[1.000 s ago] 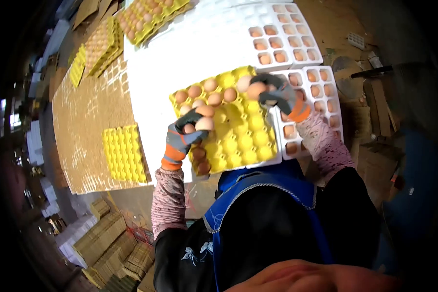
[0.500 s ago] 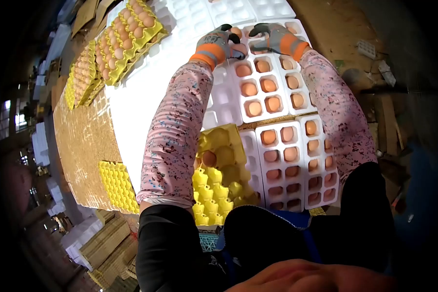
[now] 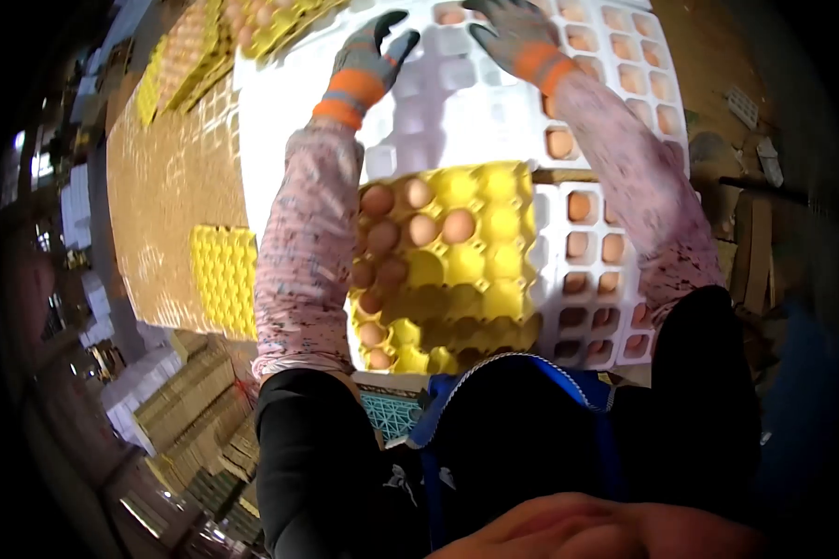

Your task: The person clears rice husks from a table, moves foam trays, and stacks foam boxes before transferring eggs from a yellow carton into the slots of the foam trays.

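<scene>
My left hand (image 3: 373,58), in a grey and orange glove, is over the white trays with thumb and fingers apart and nothing between them. My right hand (image 3: 513,35), gloved alike, is above white tray cells near an egg (image 3: 450,15), its fingers spread. Below my hands, a yellow egg tray (image 3: 503,224) holds several brown eggs (image 3: 422,230) on its left side; my left sleeve covers its edge. White trays (image 3: 557,200) with eggs in their cells lie to the right, partly under my right arm.
Stacked yellow trays full of eggs (image 3: 185,56) stand at the upper left. Another yellow tray (image 3: 224,279) lies on the brown board (image 3: 158,205). Folded cardboard (image 3: 191,396) is piled at the lower left. A teal crate (image 3: 389,415) shows by my body.
My hands have moved apart, the left one opening. The view has shifted, so more of the near yellow tray and its eggs shows, and the filled white trays appear further right.
</scene>
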Motion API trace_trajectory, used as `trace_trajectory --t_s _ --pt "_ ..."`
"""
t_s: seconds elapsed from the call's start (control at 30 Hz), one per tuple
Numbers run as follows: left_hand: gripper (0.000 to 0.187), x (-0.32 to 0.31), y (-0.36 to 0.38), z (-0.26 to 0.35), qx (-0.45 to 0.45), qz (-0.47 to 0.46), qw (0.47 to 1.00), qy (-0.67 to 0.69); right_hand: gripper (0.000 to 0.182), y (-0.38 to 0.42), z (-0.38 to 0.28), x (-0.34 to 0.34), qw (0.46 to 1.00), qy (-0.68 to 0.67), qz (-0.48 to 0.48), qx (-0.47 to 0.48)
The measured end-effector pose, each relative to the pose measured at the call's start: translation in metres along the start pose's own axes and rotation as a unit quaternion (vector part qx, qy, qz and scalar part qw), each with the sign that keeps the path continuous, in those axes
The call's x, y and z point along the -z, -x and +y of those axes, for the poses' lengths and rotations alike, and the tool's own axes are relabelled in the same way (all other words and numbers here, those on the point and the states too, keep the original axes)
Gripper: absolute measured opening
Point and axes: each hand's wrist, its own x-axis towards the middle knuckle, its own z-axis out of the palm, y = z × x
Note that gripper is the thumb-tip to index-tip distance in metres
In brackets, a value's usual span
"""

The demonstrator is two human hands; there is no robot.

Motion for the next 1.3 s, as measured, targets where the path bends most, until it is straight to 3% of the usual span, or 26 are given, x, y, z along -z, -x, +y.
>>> trace_trajectory --t_s 0.07,0.13,0.2,0.27,0.3,0.33,0.4,0.5,0.6,0.67,0.7,0.73,0.8,0.83,0.87,0.93,0.97,1.0,1.03,1.07,1.1,1.13,1.17,1.2,1.27,1.3 --pt "0.036 0.050 0.065 0.030 0.042 -0.063 0.997 -0.009 0.036 0.043 -0.039 0.035 0.997 -0.072 0.014 0.037" --pt "0.033 0.085 0.133 0.059 0.084 -0.107 0.991 -0.013 0.038 0.089 -0.108 0.088 0.931 -0.320 -0.131 -0.113" --pt "0.034 0.106 0.190 0.072 0.069 -0.219 0.972 -0.040 0.049 0.121 -0.158 0.117 0.941 -0.243 -0.230 -0.052" --pt "0.040 0.107 0.232 0.102 0.049 -0.292 0.941 -0.162 0.058 0.155 -0.189 0.109 0.958 0.011 -0.282 0.055" --pt "0.039 0.098 0.256 0.104 0.000 -0.238 0.949 -0.208 0.060 0.167 -0.199 0.106 0.932 0.100 -0.342 0.064" --pt "0.039 0.085 0.280 0.100 -0.051 -0.182 0.949 -0.253 0.060 0.175 -0.206 0.102 0.933 0.107 -0.337 0.064" --pt "0.042 0.071 0.307 0.094 -0.066 -0.138 0.939 -0.308 0.056 0.191 -0.215 0.094 0.945 0.087 -0.314 0.013" --pt "0.044 0.080 0.318 0.094 -0.030 -0.171 0.945 -0.277 0.053 0.205 -0.213 0.089 0.964 0.068 -0.258 0.014" --pt "0.041 0.087 0.309 0.089 -0.025 -0.149 0.965 -0.213 0.049 0.200 -0.219 0.095 0.982 0.002 -0.188 -0.027" --pt "0.037 0.083 0.307 0.073 0.054 -0.159 0.976 -0.138 0.043 0.198 -0.216 0.096 0.978 -0.097 -0.162 -0.088" --pt "0.030 0.095 0.302 0.079 0.105 -0.112 0.988 -0.007 0.037 0.198 -0.223 0.101 0.967 -0.188 -0.096 -0.141" --pt "0.030 0.109 0.299 0.087 0.193 -0.107 0.966 0.132 0.037 0.199 -0.224 0.108 0.968 -0.186 -0.095 -0.142" --pt "0.033 0.110 0.300 0.073 0.226 0.041 0.890 0.394 0.038 0.202 -0.229 0.124 0.918 -0.338 -0.097 -0.180" --pt "0.033 0.118 0.293 0.061 0.249 0.021 0.847 0.470 0.041 0.201 -0.236 0.138 0.898 -0.334 -0.178 -0.225" --pt "0.033 0.127 0.284 0.060 0.257 -0.011 0.842 0.475 0.040 0.207 -0.235 0.136 0.878 -0.364 -0.235 -0.203" --pt "0.037 0.126 0.262 0.065 0.274 -0.137 0.929 0.209 0.041 0.200 -0.243 0.144 0.900 -0.232 -0.362 -0.076" --pt "0.046 0.126 0.252 0.074 0.119 -0.158 0.979 0.043 0.041 0.194 -0.246 0.145 0.889 -0.184 -0.414 -0.061" --pt "0.046 0.118 0.245 0.073 0.120 -0.159 0.979 0.044 0.041 0.190 -0.244 0.137 0.889 -0.185 -0.415 -0.062" --pt "0.049 0.110 0.239 0.072 0.045 -0.225 0.965 -0.129 0.042 0.185 -0.240 0.123 0.919 -0.169 -0.349 -0.076" --pt "0.052 0.102 0.232 0.072 -0.033 -0.282 0.912 -0.297 0.043 0.180 -0.235 0.109 0.943 -0.153 -0.280 -0.089" --pt "0.056 0.098 0.224 0.075 -0.027 -0.318 0.885 -0.340 0.043 0.177 -0.232 0.097 0.943 -0.153 -0.282 -0.090" --pt "0.056 0.090 0.218 0.072 -0.026 -0.319 0.885 -0.339 0.043 0.175 -0.229 0.084 0.963 -0.084 -0.254 -0.029" --pt "0.056 0.085 0.212 0.070 0.014 -0.348 0.868 -0.354 0.044 0.171 -0.234 0.080 0.974 -0.017 -0.225 0.033" --pt "0.056 0.082 0.210 0.068 0.055 -0.376 0.849 -0.368 0.044 0.168 -0.238 0.076 0.973 -0.021 -0.228 0.033" --pt "0.056 0.083 0.212 0.069 0.023 -0.348 0.861 -0.370 0.044 0.162 -0.244 0.076 0.921 0.111 -0.371 0.031" --pt "0.055 0.086 0.207 0.071 0.048 -0.357 0.868 -0.343 0.040 0.163 -0.243 0.078 0.931 0.083 -0.356 0.024"
